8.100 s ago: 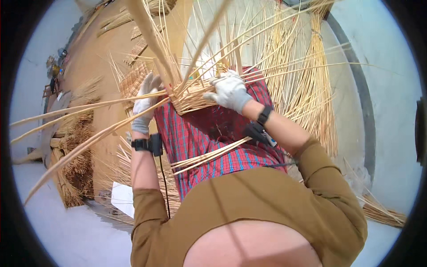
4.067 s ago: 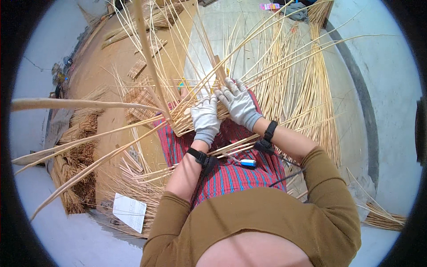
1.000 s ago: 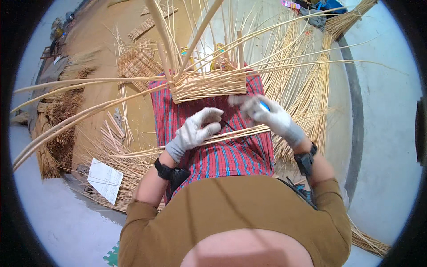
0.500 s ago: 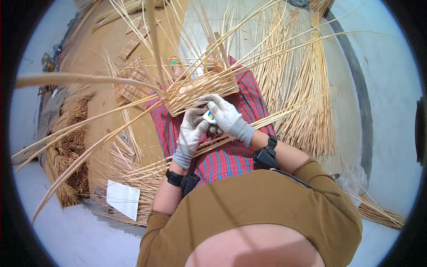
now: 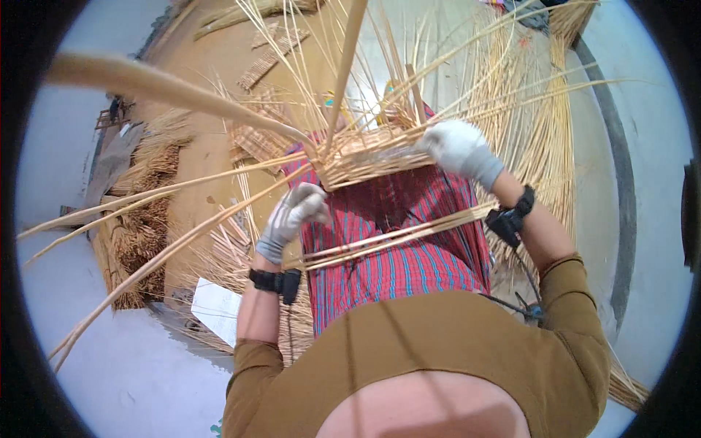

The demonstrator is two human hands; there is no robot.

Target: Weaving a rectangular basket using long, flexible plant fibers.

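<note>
A partly woven wicker basket [image 5: 380, 164] sits across my lap, long stakes rising and fanning out from it. My left hand [image 5: 292, 215], in a pale work glove, is just below the basket's left corner. Its fingers are half bent with the thumb apart, and nothing shows in them. At the basket's right end is my right hand [image 5: 460, 150], gloved too and rather blurred. Its fingers are drawn together against the weave and hide what they hold. A blurred greyish strip [image 5: 391, 154] runs along the basket's side up to these fingers.
Several loose rods [image 5: 401, 235] lie across the red checked cloth [image 5: 394, 266] on my lap. Long bundles of rods [image 5: 548, 146] cover the floor at right; darker bundles [image 5: 150, 226] are stacked at left. A white sheet [image 5: 216, 310] lies at lower left.
My hands have parted from in front of the basket: the right moved right and up to its end, the left moved left. The small white object with a coloured sticker is out of sight.
</note>
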